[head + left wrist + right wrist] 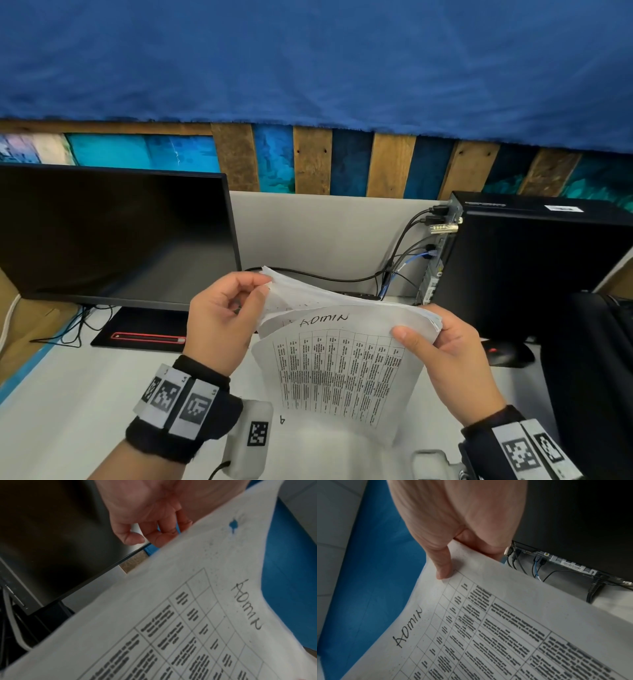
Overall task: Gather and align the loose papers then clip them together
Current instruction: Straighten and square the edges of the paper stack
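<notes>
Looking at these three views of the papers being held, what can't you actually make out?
- Clip: none visible in any view.
- Printed table text on the papers: blurred everywhere; only handwritten "ADMIN" reads.
- Sheet count: head view shows only fanned edges.
- Right hand fingers: under the sheets; thumb on top.
- Left hand fingertips: hidden behind the sheet.

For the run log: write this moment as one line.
stage: gathering | papers: held above desk, edges uneven | left hand: pinching far corner | right hand: gripping right edge | clip: not seen
</notes>
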The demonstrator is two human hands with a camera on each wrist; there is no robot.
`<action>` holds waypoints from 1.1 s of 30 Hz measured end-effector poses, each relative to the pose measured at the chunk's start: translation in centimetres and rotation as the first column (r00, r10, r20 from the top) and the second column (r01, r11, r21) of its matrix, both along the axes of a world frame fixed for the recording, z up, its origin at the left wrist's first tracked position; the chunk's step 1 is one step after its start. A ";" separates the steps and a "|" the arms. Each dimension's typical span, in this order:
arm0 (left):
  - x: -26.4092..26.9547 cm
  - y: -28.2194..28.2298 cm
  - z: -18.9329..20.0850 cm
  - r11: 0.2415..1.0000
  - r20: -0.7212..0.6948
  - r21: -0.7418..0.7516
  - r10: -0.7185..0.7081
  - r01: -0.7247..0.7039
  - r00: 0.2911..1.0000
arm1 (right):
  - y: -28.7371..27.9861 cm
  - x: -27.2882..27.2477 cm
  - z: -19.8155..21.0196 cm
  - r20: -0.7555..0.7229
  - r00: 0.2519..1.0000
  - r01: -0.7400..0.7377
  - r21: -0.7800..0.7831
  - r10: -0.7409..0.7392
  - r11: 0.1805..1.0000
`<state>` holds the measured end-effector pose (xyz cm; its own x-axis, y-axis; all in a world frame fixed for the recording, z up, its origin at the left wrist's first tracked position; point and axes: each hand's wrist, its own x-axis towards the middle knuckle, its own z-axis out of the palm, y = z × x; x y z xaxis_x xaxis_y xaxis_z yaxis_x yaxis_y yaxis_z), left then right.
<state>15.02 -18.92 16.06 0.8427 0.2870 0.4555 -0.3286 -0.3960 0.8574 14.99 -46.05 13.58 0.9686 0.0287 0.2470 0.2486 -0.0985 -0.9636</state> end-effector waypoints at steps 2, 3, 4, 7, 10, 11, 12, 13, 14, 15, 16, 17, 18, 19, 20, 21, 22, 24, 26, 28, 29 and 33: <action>-0.1 0.0 0.1 0.999 0.023 0.046 0.022 -0.023 0.999 | 0.0 0.1 0.0 -0.004 1.000 0.002 0.013 -0.002 1.000; -0.2 0.1 0.1 0.997 0.036 0.070 0.033 -0.035 0.999 | 0.1 0.1 -0.1 -0.005 1.000 0.005 0.024 -0.005 1.000; -0.2 0.2 0.2 0.996 0.044 0.084 0.038 -0.041 0.998 | 0.1 0.2 -0.1 -0.006 1.000 0.004 0.028 -0.004 1.000; -0.1 0.4 0.2 0.993 0.049 0.112 0.023 -0.029 0.999 | 0.2 0.1 -0.1 -0.008 1.000 -0.004 0.032 0.004 0.999; 0.1 0.8 -0.1 0.998 0.055 0.041 -0.059 0.057 0.997 | 0.2 0.1 -0.1 -0.009 1.000 -0.003 0.028 0.003 1.000; 0.0 0.9 -0.2 0.995 0.053 0.003 -0.100 0.100 0.994 | 0.2 0.1 -0.1 -0.010 1.000 0.001 0.021 -0.001 1.000; -0.1 1.0 -0.3 0.989 0.052 -0.033 -0.142 0.144 0.988 | 0.2 0.1 -0.1 -0.011 1.000 0.004 0.017 -0.004 1.000; -0.1 1.0 -0.4 0.980 0.050 -0.065 -0.185 0.188 0.981 | 0.2 0.1 -0.1 -0.014 1.000 0.007 0.017 -0.006 1.000; -0.2 0.9 -0.5 0.970 0.049 -0.090 -0.221 0.225 0.974 | 0.2 0.1 0.0 -0.016 1.000 0.007 0.019 -0.007 1.000; -0.2 0.9 -0.4 0.962 0.047 -0.105 -0.249 0.252 0.967 | 0.3 0.1 0.0 -0.016 1.000 0.007 0.021 -0.006 1.000; -0.2 0.8 -0.4 0.954 0.044 -0.123 -0.269 0.272 0.962 | 0.3 0.1 0.0 -0.014 1.000 0.006 0.017 -0.006 1.000; -0.2 0.8 -0.4 0.944 0.045 -0.153 -0.287 0.291 0.957 | 0.3 0.1 0.0 -0.012 1.000 0.007 0.008 -0.007 1.000; -0.2 0.8 -0.4 0.931 0.048 -0.192 -0.306 0.310 0.951 | 0.3 0.0 0.0 -0.011 1.000 0.010 0.001 -0.010 1.000; -0.3 0.8 -0.4 0.916 0.052 -0.227 -0.329 0.332 0.943 | 0.3 0.0 0.1 -0.013 1.000 0.014 -0.003 -0.014 1.000; -0.3 0.9 -0.4 0.899 0.056 -0.257 -0.352 0.354 0.934 | 0.3 0.0 0.0 -0.015 1.000 0.016 -0.002 -0.016 1.000; -0.4 1.0 -0.5 0.883 0.064 -0.283 -0.373 0.375 0.926 | 0.3 0.0 0.0 -0.017 1.000 0.015 0.001 -0.015 1.000; -0.4 1.0 -0.5 0.867 0.070 -0.307 -0.390 0.392 0.918 | 0.3 0.0 0.1 -0.017 1.000 0.014 0.005 -0.014 1.000; -0.5 1.1 -0.5 0.847 0.067 -0.350 -0.403 0.399 0.913 | 0.3 0.0 0.1 -0.016 1.000 0.013 0.012 -0.012 1.000; -0.4 1.1 -0.5 0.847 0.053 -0.373 -0.389 0.379 0.920 | 0.3 -0.1 0.1 -0.020 1.000 0.011 0.016 -0.011 1.000; -0.3 1.1 -0.6 0.853 0.037 -0.392 -0.359 0.344 0.933 | 0.3 -0.1 0.1 -0.022 1.000 0.013 0.010 -0.012 1.000; -0.3 1.2 -0.6 0.855 0.031 -0.403 -0.345 0.328 0.938 | 0.3 0.0 0.1 -0.021 1.000 0.014 0.006 -0.014 1.000; -0.2 1.4 -0.6 0.849 0.002 -0.438 -0.326 0.293 0.945 | 0.4 0.0 0.2 -0.017 1.000 -0.002 0.024 0.003 1.000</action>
<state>14.84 -17.52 15.46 0.9453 0.1584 0.2851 -0.3058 0.1266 0.9436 14.95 -45.69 13.77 0.9727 0.0254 0.2306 0.2319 -0.0744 -0.9699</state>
